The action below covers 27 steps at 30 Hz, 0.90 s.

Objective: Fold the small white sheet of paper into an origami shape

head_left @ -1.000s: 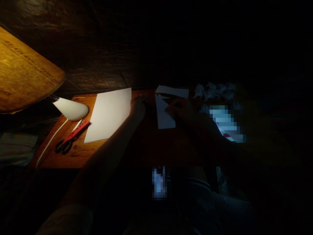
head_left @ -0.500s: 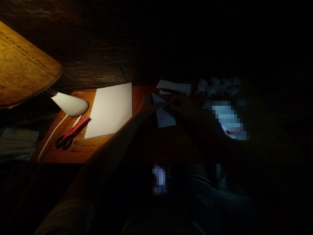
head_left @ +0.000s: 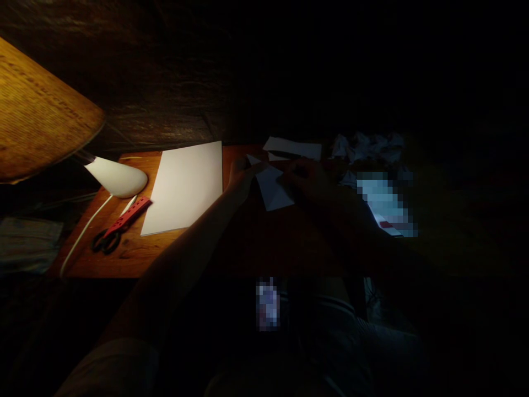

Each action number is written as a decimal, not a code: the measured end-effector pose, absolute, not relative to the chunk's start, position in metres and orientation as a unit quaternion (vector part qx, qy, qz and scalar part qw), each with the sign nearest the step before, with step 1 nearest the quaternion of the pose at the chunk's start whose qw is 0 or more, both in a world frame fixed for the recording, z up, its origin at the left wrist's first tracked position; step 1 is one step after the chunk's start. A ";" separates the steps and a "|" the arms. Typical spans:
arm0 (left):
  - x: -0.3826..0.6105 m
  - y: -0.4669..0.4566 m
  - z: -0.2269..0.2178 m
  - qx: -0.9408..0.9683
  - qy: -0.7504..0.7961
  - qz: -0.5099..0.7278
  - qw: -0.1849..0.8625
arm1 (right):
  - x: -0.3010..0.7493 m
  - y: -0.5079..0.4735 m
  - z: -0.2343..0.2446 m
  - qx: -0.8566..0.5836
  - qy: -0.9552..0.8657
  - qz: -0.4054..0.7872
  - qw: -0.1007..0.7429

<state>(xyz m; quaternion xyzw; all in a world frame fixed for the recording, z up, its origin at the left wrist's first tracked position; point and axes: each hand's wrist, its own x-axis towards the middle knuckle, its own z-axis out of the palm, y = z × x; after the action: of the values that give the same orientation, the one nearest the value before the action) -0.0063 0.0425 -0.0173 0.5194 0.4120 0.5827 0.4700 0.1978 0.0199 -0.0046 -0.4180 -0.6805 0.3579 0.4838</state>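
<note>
The scene is very dark, lit only from the left. Both my hands meet at a small folded white paper [head_left: 273, 187] on the wooden table [head_left: 136, 251]. My left hand [head_left: 242, 172] pinches the paper's left corner, which is lifted off the table. My right hand [head_left: 303, 179] lies closed on the paper's right side, in shadow. A larger blank white sheet [head_left: 184, 186] lies flat just left of my left hand.
A white lamp base [head_left: 118, 176] with a cord stands at the table's left, under a woven shade [head_left: 37, 124]. Red-handled scissors [head_left: 119, 225] lie beside it. Another white sheet [head_left: 293, 148] and crumpled paper [head_left: 367, 146] lie at the back.
My left hand moved from the big sheet's edge to the small paper and lifted its left corner. The paper has turned slightly. My right hand stayed on it.
</note>
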 end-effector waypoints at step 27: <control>-0.013 0.054 -0.017 0.387 0.394 0.664 0.504 | 0.201 0.023 -0.007 -0.423 -0.634 0.438 0.476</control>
<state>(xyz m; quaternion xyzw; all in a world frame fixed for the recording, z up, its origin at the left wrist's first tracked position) -0.0127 0.0536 -0.0168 0.3865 0.3944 0.6643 0.5037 0.2013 0.0229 -0.0069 -0.4233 -0.6343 0.4377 0.4764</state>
